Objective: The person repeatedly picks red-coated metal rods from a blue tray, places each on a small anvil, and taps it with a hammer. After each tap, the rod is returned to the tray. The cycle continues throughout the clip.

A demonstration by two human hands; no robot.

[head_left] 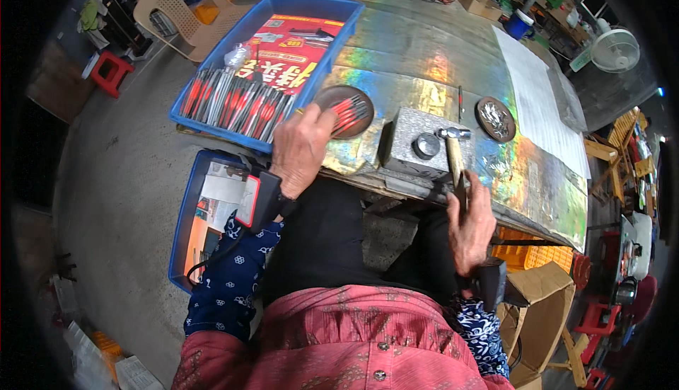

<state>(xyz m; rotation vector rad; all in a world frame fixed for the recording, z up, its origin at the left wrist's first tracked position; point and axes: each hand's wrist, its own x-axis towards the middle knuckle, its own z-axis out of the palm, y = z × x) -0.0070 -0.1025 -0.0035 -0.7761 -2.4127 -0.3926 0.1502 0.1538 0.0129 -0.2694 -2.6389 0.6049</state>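
Observation:
My left hand (pixel 300 146) reaches to the left rim of a round brown dish (pixel 370 112). Its fingers are closed, and their tips hide whatever they pinch. Inside the dish lie several slim red-and-dark rods (pixel 348 114), their red ends toward my fingers. My right hand (pixel 472 227) has its thumb and fingers around the lower handle of a small hammer (pixel 455 151). The hammer's metal head rests by the top of a grey speckled block (pixel 417 127). On that block, left of the hammer, sits a short dark round piece (pixel 426 146).
A blue tray (pixel 336 47) at left holds many similar rods and a red printed sheet. Small silvery pieces fill another dish (pixel 495 119). One thin rod (pixel 460 103) lies behind the block. Below are a blue bin (pixel 185 231) and a cardboard box (pixel 548 305). White sheeting (pixel 537 100) covers the table's right side.

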